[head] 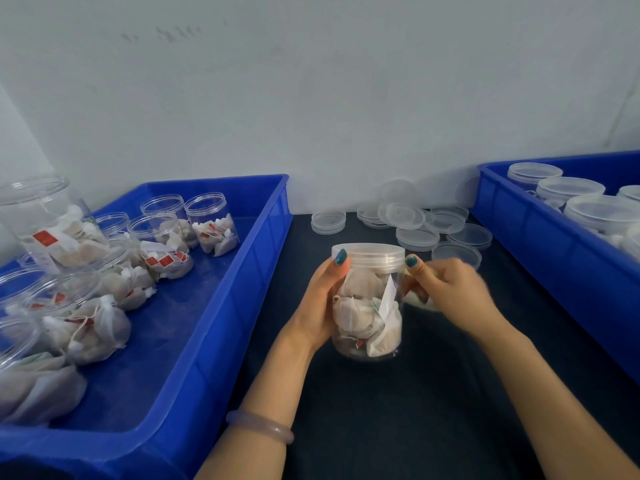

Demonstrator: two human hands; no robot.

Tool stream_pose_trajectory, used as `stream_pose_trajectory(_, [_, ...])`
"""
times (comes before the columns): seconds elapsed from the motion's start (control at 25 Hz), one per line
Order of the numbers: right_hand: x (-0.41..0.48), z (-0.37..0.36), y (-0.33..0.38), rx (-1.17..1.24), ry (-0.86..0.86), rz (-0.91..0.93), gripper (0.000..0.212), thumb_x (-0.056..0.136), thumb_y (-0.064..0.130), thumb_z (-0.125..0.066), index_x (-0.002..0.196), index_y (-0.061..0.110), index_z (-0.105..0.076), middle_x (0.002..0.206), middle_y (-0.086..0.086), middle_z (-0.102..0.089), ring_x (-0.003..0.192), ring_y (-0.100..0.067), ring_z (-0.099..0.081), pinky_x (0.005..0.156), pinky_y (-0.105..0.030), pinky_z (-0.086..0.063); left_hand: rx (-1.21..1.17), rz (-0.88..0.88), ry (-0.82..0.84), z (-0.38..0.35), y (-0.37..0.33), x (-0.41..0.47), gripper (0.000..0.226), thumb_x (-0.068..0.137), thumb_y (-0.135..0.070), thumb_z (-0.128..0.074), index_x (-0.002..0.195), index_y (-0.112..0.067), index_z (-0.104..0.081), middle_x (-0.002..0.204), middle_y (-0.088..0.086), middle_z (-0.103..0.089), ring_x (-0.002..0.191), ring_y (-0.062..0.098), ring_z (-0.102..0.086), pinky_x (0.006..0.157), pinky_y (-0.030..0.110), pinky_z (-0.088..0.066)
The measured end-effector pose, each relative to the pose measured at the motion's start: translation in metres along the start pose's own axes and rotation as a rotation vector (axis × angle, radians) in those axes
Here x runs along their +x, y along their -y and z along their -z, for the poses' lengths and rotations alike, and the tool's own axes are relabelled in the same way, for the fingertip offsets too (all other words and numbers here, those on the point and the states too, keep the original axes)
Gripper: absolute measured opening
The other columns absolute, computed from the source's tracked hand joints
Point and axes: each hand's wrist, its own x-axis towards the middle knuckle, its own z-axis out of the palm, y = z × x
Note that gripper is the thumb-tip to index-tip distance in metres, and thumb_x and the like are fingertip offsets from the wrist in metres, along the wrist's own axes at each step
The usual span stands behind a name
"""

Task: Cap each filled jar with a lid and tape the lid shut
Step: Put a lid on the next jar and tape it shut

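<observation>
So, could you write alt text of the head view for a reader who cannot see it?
The left hand grips a clear jar of tea bags with its lid on, the thumb of the blurred right hand at the lid, over a dark table. Open filled jars fill the left blue bin, capped jars the right blue bin; loose lids lie behind.

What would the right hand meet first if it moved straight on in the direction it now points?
The jar: the right hand points left at it, and its thumb seems to touch the lid. Blur makes the contact unsure.
</observation>
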Motion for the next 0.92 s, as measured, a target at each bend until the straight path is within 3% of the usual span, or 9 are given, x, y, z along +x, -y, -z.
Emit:
stream_pose_trajectory(0.12, [-0.001, 0.000, 0.007, 0.328, 0.228, -0.096, 0.072, 0.072, 0.074, -0.043, 0.089, 0.011, -0.072, 0.060, -0.010, -0.056, 0.056, -0.016, -0.049, 0.063, -0.031, -0.045, -0.024, 0.026, -0.003, 0.002, 0.000, 0.000, 0.069, 0.053, -0.073, -0.081, 0.099, -0.022, -0.080, 0.102, 0.011, -0.075, 0.094, 0.024, -0.072, 0.083, 0.037, -0.060])
stream_pose_trajectory(0.28, [-0.002, 0.017, 0.005, -0.024, -0.003, -0.043, 0.071, 0.059, 0.088, -0.039, 0.073, 0.026, -0.069, 0.056, 0.003, -0.058, 0.055, -0.011, -0.051, 0.056, -0.029, -0.038, 0.000, 0.093, -0.075, 0.012, -0.003, 0.001, 0.061, 0.068, -0.068, -0.073, 0.097, -0.015, -0.078, 0.093, 0.011, -0.074, 0.084, 0.023, -0.073, 0.074, 0.035, -0.060])
stream_pose_trajectory(0.36, [-0.004, 0.027, 0.001, -0.172, -0.042, -0.047, 0.068, 0.059, 0.089, -0.034, 0.071, 0.032, -0.070, 0.052, 0.005, -0.057, 0.054, -0.010, -0.052, 0.053, -0.029, -0.034, 0.051, 0.107, -0.140, 0.015, -0.005, 0.002, 0.076, 0.066, -0.068, -0.074, 0.108, -0.004, -0.069, 0.092, 0.014, -0.071, 0.082, 0.026, -0.071, 0.073, 0.037, -0.060])
stream_pose_trajectory(0.44, [-0.005, 0.030, -0.001, -0.180, -0.058, -0.054, 0.069, 0.060, 0.089, -0.035, 0.068, 0.030, -0.070, 0.050, 0.004, -0.055, 0.053, -0.012, -0.050, 0.052, -0.030, -0.034, 0.108, 0.089, -0.183, 0.015, -0.007, 0.001, 0.090, 0.064, -0.068, -0.076, 0.117, 0.004, -0.060, 0.094, 0.016, -0.070, 0.085, 0.030, -0.069, 0.079, 0.042, -0.059])
stream_pose_trajectory(0.6, [-0.005, 0.031, -0.001, -0.192, -0.153, -0.040, 0.076, 0.062, 0.090, -0.038, 0.065, 0.020, -0.068, 0.056, -0.004, -0.061, 0.057, -0.021, -0.055, 0.054, -0.035, -0.042, 0.165, 0.036, -0.224, 0.016, -0.011, 0.001, 0.081, 0.061, -0.067, -0.077, 0.109, -0.003, -0.062, 0.100, 0.020, -0.071, 0.094, 0.039, -0.069, 0.092, 0.056, -0.055])
stream_pose_trajectory(0.72, [-0.005, 0.026, 0.002, -0.118, -0.098, -0.076, 0.074, 0.062, 0.089, -0.042, 0.065, 0.020, -0.067, 0.055, -0.003, -0.059, 0.053, -0.013, -0.050, 0.055, -0.033, -0.038, 0.122, 0.025, -0.202, 0.013, -0.011, -0.001, 0.101, 0.052, -0.073, -0.082, 0.113, 0.005, -0.060, 0.096, 0.021, -0.067, 0.087, 0.034, -0.068, 0.086, 0.047, -0.056])
stream_pose_trajectory(0.76, [-0.005, 0.023, 0.004, -0.067, -0.074, -0.083, 0.071, 0.063, 0.088, -0.044, 0.065, 0.020, -0.067, 0.054, -0.001, -0.057, 0.052, -0.010, -0.048, 0.055, -0.032, -0.038, 0.085, 0.028, -0.170, 0.012, -0.008, -0.001, 0.096, 0.055, -0.071, -0.081, 0.111, 0.004, -0.064, 0.094, 0.018, -0.069, 0.084, 0.029, -0.069, 0.080, 0.041, -0.058])
stream_pose_trajectory(0.84, [-0.004, 0.018, 0.008, 0.037, -0.043, -0.078, 0.063, 0.063, 0.084, -0.050, 0.065, 0.023, -0.067, 0.052, 0.004, -0.055, 0.049, -0.006, -0.045, 0.056, -0.031, -0.037, 0.007, 0.056, -0.087, 0.007, -0.005, -0.002, 0.058, 0.072, -0.064, -0.070, 0.098, -0.013, -0.078, 0.092, 0.011, -0.074, 0.083, 0.022, -0.072, 0.076, 0.034, -0.059])
stream_pose_trajectory(0.92, [-0.005, 0.016, 0.012, 0.115, -0.034, -0.053, 0.056, 0.063, 0.082, -0.053, 0.066, 0.027, -0.068, 0.054, 0.006, -0.057, 0.050, -0.002, -0.046, 0.057, -0.030, -0.037, -0.076, 0.113, -0.048, 0.004, -0.004, -0.005, 0.055, 0.074, -0.064, -0.062, 0.098, -0.018, -0.080, 0.103, 0.014, -0.073, 0.094, 0.025, -0.071, 0.084, 0.037, -0.057])
